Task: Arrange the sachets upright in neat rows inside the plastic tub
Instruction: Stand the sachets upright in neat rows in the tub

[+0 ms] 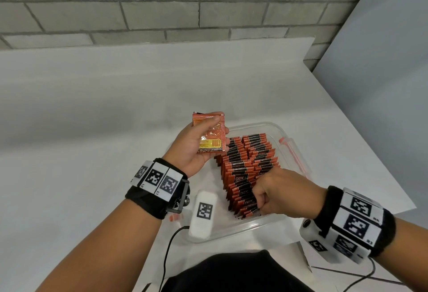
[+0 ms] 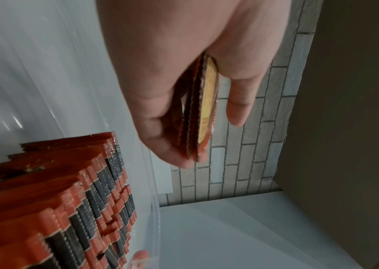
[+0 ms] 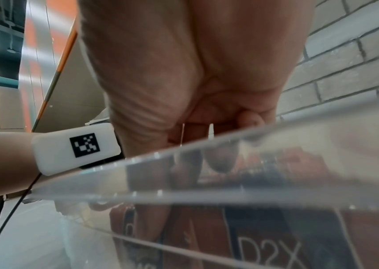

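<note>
Item one, my left hand [image 1: 196, 145]: raised above the far-left corner of the plastic tub [image 1: 252, 224], palm toward me, thumb laid across the face of a small stack of sachets [image 1: 210, 134] and fingers curled behind it; in the left wrist view I see that stack [image 2: 201, 109] edge-on, several packets thick, pinched between thumb and fingers, with a yellow panel on the outermost one. Item two, my right hand [image 1: 280, 193]: down inside the tub at its near end, knuckles up, fingers curled into the front of the standing rows; in the right wrist view the fingertips [image 3: 220, 162] show through the clear wall [image 3: 322, 163] against a packet marked D2X, but I cannot tell whether they actually pinch a packet or only press on it. Item three, standing sachets [image 1: 245, 171]: orange and black, upright on edge, packed in two rows side by side that run from the near wall toward the far end of the tub; tops uneven, some leaning slightly. Item four, the tub itself: clear plastic, sitting on a white table [image 1: 92, 118], with an orange clip [image 1: 293, 152] on its right rim. Item five, surroundings: grey brick wall [image 1: 162, 2] behind the table; black wristbands with printed marker tags on both my wrists; a white tagged camera block [image 1: 203, 213] under the left wrist.
</note>
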`<move>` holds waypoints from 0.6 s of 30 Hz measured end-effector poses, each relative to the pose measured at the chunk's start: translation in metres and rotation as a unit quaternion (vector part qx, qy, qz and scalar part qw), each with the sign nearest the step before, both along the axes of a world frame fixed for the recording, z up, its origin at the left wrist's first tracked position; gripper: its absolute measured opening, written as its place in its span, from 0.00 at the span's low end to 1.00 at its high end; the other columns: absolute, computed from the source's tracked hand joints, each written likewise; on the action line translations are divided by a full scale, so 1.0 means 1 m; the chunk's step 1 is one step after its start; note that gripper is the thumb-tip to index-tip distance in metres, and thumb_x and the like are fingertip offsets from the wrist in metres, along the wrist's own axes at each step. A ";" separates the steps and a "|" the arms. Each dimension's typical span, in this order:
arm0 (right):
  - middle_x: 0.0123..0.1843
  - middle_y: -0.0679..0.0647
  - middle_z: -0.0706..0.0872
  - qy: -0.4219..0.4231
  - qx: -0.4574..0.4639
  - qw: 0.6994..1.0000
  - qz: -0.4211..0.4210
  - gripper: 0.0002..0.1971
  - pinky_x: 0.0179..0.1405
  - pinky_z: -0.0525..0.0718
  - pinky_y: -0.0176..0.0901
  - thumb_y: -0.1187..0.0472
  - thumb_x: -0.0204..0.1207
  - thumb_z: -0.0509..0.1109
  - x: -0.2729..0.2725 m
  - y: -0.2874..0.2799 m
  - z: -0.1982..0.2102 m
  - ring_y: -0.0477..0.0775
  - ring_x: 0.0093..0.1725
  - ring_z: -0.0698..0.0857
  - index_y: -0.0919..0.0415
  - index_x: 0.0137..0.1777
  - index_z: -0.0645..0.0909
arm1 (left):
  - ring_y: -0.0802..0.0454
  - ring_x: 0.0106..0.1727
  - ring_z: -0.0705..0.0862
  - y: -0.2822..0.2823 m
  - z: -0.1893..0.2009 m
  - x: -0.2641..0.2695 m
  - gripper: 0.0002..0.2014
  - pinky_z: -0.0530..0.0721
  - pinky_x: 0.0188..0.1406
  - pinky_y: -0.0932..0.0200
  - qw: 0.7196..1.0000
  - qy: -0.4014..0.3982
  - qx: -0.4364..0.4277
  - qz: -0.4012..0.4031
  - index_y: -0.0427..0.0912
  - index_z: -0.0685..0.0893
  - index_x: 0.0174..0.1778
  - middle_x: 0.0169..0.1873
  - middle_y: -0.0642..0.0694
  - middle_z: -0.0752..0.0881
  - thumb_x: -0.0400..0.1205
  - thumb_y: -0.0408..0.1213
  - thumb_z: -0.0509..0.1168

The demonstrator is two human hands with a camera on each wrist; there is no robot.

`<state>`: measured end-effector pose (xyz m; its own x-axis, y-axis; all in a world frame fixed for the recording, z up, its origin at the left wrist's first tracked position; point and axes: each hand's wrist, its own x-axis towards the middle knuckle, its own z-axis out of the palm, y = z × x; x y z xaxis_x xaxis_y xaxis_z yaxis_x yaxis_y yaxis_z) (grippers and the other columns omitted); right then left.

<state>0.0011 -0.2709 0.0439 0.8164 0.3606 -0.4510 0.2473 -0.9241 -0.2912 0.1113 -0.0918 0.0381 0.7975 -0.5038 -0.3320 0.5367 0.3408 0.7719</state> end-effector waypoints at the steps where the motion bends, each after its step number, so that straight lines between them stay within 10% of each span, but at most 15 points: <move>1: 0.35 0.37 0.80 -0.002 -0.004 1.000 0.000 0.04 0.33 0.71 0.29 0.59 0.71 0.75 0.000 0.000 0.000 0.38 0.33 0.76 0.51 0.36 0.84 | 0.48 0.32 0.86 0.000 0.000 0.000 0.18 0.86 0.36 0.55 1.000 0.000 0.002 -0.001 0.42 0.84 0.56 0.36 0.43 0.87 0.70 0.42 0.68; 18: 0.32 0.46 0.84 -0.021 0.140 0.980 -0.138 0.13 0.37 0.74 0.28 0.43 0.71 0.74 0.013 -0.015 0.016 0.41 0.30 0.79 0.52 0.37 0.83 | 0.43 0.43 0.90 0.000 -0.005 0.001 0.13 0.90 0.43 0.52 0.999 0.023 -0.001 -0.038 0.33 0.79 0.62 0.46 0.34 0.89 0.83 0.28 0.58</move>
